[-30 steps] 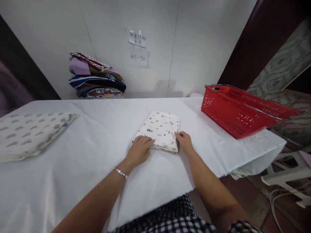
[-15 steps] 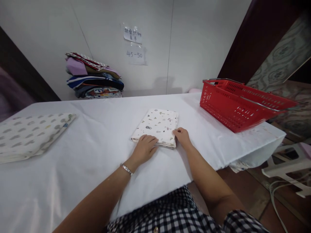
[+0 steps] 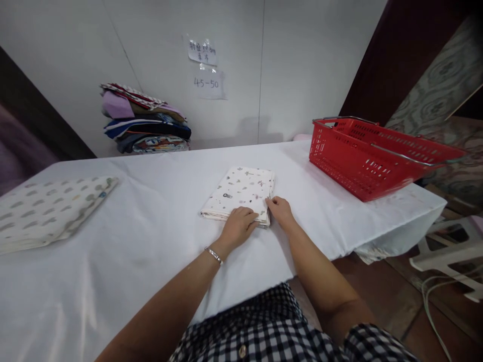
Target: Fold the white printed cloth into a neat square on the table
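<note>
A folded white cloth [image 3: 245,188] with a small scattered print lies on the white-covered table in front of me. My left hand [image 3: 238,226] rests over its front edge, fingers lying on top and the thumb beside the edge. At the cloth's right edge, near the front corner, my right hand [image 3: 279,211] pinches the layers between thumb and fingers. Stacked folds show along the front and right sides. What is under my left fingers is hidden.
A red plastic basket [image 3: 362,166] with metal handles stands at the table's right. Another folded cloth [image 3: 49,208], with grey shapes, lies at the left. Behind are a fabric pile [image 3: 147,120] and wall notes [image 3: 207,83]. A white stool [image 3: 445,256] stands lower right.
My left hand has slid to the right along the cloth's front edge, toward the right corner. My right hand stays at the right edge. The view has shifted slightly.
</note>
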The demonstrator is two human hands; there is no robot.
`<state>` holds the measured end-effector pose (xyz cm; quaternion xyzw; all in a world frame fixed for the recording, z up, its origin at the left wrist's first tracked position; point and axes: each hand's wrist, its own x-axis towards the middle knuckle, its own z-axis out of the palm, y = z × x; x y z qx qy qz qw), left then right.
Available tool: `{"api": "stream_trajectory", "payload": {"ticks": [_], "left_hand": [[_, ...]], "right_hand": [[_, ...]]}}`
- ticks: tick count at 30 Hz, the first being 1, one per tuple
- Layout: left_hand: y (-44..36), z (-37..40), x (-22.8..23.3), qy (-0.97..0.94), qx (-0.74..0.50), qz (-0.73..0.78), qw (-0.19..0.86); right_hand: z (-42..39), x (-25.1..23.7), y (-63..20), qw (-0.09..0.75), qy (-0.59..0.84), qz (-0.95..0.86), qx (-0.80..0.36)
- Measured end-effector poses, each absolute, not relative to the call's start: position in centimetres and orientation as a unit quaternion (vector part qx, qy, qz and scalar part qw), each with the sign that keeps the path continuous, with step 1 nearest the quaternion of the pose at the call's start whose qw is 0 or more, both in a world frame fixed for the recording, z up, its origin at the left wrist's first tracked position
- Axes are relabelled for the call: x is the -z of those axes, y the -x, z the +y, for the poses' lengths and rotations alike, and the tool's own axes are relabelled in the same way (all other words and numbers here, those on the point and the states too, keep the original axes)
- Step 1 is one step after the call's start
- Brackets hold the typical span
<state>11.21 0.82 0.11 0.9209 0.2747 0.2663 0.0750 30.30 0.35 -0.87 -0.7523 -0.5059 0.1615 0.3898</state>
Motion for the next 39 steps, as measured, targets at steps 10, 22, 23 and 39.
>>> {"api": "stream_trajectory", "payload": {"ticks": [10, 22, 23, 39], "left_hand": [[-12.4, 0.1, -1.2, -0.885, -0.271, 0.352, 0.138], [-12.7, -0.6, -0.8, -0.877, -0.299, 0.35, 0.14], [-12.8, -0.7, -0.7, -0.883, -0.292, 0.344, 0.13], [-13.6, -1.5, -0.4, -0.927, -0.223, 0.303, -0.002]], "right_hand": [[0.5, 0.7, -30.5, 0.347, 0.772, -0.503, -0.172], [0.6, 0.4, -30.4, 0.316, 0.779, -0.518, -0.155], [0.6, 0.3, -30.4, 0.312, 0.78, -0.52, -0.154], [0.9, 1.1, -30.6, 0.356, 0.765, -0.507, -0.177]]}}
